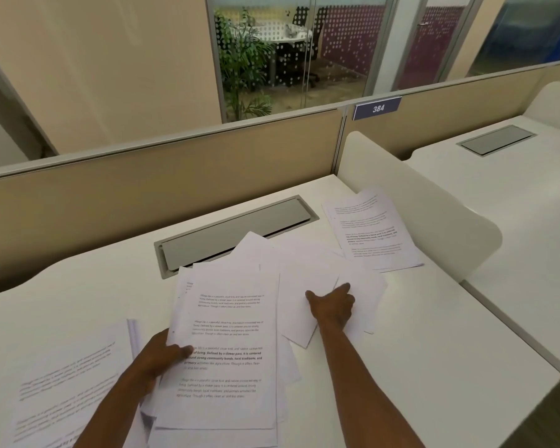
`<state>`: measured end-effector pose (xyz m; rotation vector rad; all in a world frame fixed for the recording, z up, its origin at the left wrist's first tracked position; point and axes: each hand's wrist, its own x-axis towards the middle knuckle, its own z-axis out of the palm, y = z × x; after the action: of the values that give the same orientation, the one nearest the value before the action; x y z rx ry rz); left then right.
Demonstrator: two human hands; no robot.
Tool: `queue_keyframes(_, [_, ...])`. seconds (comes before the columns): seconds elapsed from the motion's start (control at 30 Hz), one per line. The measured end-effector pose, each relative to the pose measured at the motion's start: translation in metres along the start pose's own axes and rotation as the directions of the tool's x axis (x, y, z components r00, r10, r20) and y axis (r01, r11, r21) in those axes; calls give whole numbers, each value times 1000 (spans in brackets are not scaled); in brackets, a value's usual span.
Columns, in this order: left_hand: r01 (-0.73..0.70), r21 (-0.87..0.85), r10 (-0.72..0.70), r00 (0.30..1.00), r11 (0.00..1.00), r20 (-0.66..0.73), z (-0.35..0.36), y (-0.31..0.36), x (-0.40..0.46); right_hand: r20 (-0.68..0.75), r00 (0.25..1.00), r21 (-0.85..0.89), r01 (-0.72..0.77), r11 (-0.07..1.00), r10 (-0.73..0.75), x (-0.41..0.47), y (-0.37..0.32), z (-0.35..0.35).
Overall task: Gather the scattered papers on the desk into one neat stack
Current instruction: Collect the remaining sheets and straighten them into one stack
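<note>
On the partition behind the white bench (pixel 434 334), a blue plate (pixel 377 108) marked "384" is seen. Printed sheets carry the bold words "strong community bonds, local traditions". A gathered stack of papers (pixel 227 344) at the bench's middle is gripped at its left edge by the left hand (pixel 162 357), thumb on top. Loose blank sheets (pixel 317 279) just beside it are pressed by the right hand (pixel 332 307), fingers extended. More printed pages lie at the right rear corner (pixel 370 231) and the near left edge (pixel 72 383). A grey cable hatch (pixel 233 231) is partly covered by sheets.
</note>
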<state>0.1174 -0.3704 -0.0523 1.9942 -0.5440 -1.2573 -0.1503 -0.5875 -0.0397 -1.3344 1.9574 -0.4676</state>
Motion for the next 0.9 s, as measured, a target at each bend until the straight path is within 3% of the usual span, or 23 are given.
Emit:
queue_keyframes(0.1, [-8, -25, 8, 1000, 1000, 13, 1, 4, -4, 21, 996, 133, -93, 987, 91, 8, -8, -1])
queue_keyframes(0.17, [-7, -53, 9, 1000, 999, 27, 2, 7, -10, 61, 996, 194, -82, 978, 72, 11, -11, -2])
queue_keyframes(0.27, [-6, -56, 8, 999, 998, 41, 2, 9, -13, 71, 995, 351, 41, 936, -70, 4, -14, -4])
queue_keyframes(0.37, [18, -80, -16, 1000, 997, 27, 3, 4, -13, -157, 954, 441, 298, 847, -254, -9, -25, -15])
queue_keyframes(0.47, [46, -121, -47, 999, 992, 0, 4, 1, -16, -398, 806, 430, 585, 688, -438, -39, -42, -37])
queue_keyframes(0.57, [62, -186, -66, 998, 981, -17, 7, 4, -21, -472, 570, 273, 820, 503, -672, -77, -46, -47])
queue_keyframes(0.67, [74, -234, -74, 997, 969, 8, 12, 6, -27, -297, 369, 121, 930, 348, -881, -110, -25, -25])
queue_keyframes(0.77, [86, -314, -74, 996, 946, 51, 18, 7, -32, -40, 208, -21, 978, 209, -977, -140, 12, 15])
queue_keyframes(0.9, [49, -298, -34, 998, 953, 54, 17, 11, -27, 252, 148, -13, 989, 149, -956, -160, 57, 53])
